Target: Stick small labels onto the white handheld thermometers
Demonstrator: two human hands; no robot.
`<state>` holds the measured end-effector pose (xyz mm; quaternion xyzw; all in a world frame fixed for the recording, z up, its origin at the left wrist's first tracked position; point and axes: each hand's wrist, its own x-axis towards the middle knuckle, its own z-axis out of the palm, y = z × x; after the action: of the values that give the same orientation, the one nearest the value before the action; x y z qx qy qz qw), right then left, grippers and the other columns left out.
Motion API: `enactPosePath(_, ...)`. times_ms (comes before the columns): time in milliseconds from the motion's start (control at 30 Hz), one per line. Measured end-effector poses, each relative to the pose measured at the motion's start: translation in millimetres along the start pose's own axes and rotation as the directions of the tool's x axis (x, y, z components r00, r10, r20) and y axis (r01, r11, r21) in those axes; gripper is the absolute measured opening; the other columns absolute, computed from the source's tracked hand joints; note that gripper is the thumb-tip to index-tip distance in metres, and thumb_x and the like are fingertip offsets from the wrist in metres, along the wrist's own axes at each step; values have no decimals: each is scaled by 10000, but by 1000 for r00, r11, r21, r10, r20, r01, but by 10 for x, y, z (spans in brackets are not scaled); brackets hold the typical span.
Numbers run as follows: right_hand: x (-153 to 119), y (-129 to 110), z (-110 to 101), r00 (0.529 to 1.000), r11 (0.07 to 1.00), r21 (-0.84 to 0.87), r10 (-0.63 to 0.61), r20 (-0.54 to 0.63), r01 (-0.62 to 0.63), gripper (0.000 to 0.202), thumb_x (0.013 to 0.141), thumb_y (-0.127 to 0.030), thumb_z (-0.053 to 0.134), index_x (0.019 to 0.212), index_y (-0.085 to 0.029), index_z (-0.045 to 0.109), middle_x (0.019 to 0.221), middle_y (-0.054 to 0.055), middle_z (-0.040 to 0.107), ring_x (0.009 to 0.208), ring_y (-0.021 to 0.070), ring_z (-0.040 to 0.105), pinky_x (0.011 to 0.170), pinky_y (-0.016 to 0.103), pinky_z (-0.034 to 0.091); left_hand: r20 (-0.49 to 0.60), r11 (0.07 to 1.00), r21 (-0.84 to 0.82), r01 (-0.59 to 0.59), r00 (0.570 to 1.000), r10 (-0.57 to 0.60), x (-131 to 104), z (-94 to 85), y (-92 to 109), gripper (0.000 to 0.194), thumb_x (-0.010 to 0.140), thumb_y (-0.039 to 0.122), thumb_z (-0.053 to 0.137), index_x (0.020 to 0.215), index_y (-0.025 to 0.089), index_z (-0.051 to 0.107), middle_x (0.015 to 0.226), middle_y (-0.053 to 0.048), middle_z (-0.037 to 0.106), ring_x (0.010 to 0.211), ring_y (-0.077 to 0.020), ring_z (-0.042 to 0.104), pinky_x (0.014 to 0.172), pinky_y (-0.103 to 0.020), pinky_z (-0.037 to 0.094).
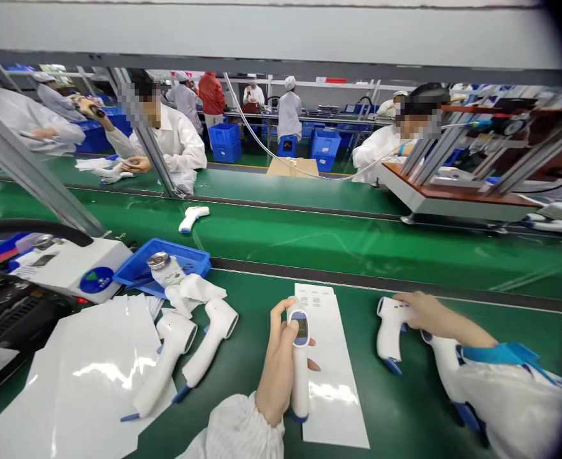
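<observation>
My left hand point(281, 360) is wrapped round a white infrared thermometer point(301, 382) that stands on end, its small dark screen facing me and the thumb against the screen. Under and beside it lies a stack of white printed sheets point(336, 395). At the right, my right hand point(429, 313) has its fingers on the head of a second white infrared thermometer point(389, 335) with a blue base; the fingertips are partly hidden. Another thermometer point(446, 363) lies partly beneath my right forearm, which wears a blue wrist band point(501, 354).
Two thermometers point(211, 338) lie left, near glossy white sheets point(80, 370). Behind them are a blue tray point(185, 252) and a white device point(85, 268). A thermometer point(194, 217) sits on the green conveyor belt point(309, 236). Metal posts point(142, 127) and co-workers point(176, 140) are beyond.
</observation>
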<state>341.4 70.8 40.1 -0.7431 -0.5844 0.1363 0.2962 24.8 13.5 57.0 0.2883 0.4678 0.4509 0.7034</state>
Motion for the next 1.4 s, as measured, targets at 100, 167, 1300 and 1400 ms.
enactPosePath(100, -171, -256, 100, 986, 995, 55, -88, 142, 81, 262, 658, -66, 673, 839, -253, 710, 960, 145, 680, 975, 315, 633, 823, 430, 467, 12, 999, 33, -6, 1000, 5, 13, 87, -41, 403, 900, 463, 452, 1263, 304, 373, 956, -55, 551, 842, -199, 576, 586, -312, 579)
enactPosePath(167, -368, -614, 257, 921, 944, 284, -251, 297, 166, 155, 812, -239, 614, 952, -272, 670, 1059, 97, 654, 1011, 252, 619, 865, 382, 491, 6, 998, 66, -24, 1000, 23, 10, 117, -67, 375, 902, 462, 457, 1242, 314, 398, 1042, -60, 551, 883, -203, 578, 623, -325, 585)
enactPosePath(1300, -778, -1575, 632, 862, 662, 750, -368, 348, -20, 237, 819, -321, 644, 1029, -246, 564, 1152, 42, 546, 1001, 180, 568, 881, 360, 475, 128, 996, -76, 41, 991, -31, -139, -73, 154, 672, 749, 140, 576, 1325, 364, 313, 997, -15, 521, 846, -171, 559, 634, -277, 484)
enactPosePath(1400, -810, -1672, 612, 858, 691, 709, -441, 262, 139, 336, 746, -207, 713, 1049, -265, 577, 1170, 26, 550, 1114, 201, 525, 967, 374, 425, 151, 999, 17, -41, 988, 38, -189, -50, 140, 808, 648, 20, 566, 1332, 361, 306, 941, 14, 503, 720, -114, 511, 616, -240, 438)
